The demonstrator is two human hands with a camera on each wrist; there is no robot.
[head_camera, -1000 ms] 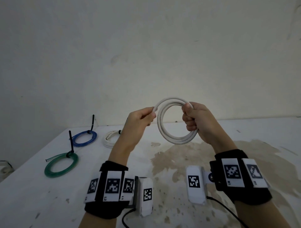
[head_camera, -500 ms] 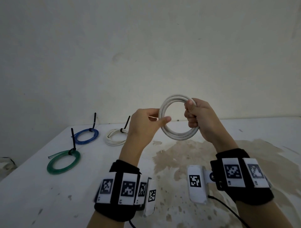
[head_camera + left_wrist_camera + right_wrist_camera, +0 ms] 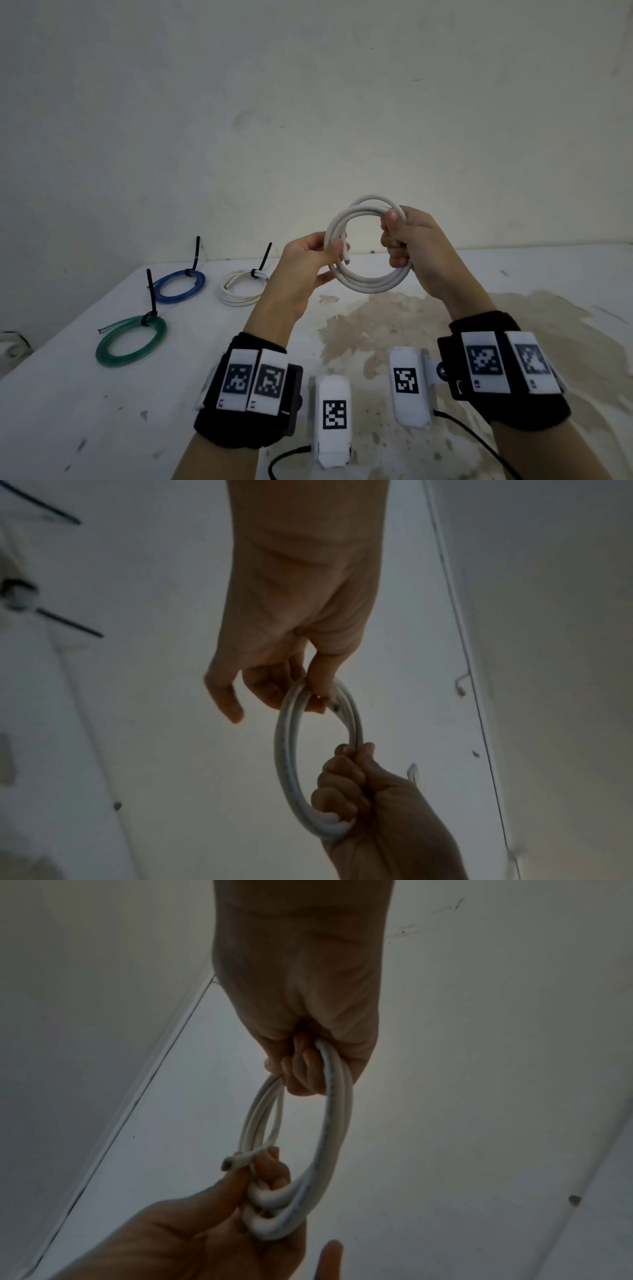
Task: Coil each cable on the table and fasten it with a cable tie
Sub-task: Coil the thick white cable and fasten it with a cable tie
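Observation:
A white cable coil [image 3: 373, 286] of a few loops hangs upright in the air above the table. My right hand [image 3: 397, 236] grips its right side in a fist, with the strands running through the curled fingers [image 3: 301, 1074]. On the coil's left side, my left hand [image 3: 334, 255] pinches the strands between thumb and fingers [image 3: 310, 693]. The cable's cut end [image 3: 227, 1162] sticks out beside the left thumb, inside the ring [image 3: 346, 260]. No tie is visible on this coil [image 3: 284, 750].
Three tied coils lie at the back left of the white table [image 3: 102, 411]: green [image 3: 132, 342], blue [image 3: 180, 286] and white [image 3: 239, 287], each with a black tie standing up. A brown stain [image 3: 394, 325] spreads under the hands. A wall stands just behind.
My left hand has slid from the coil's upper left down to its left side and now pinches the loops with the loose end. The right hand's grip is unchanged.

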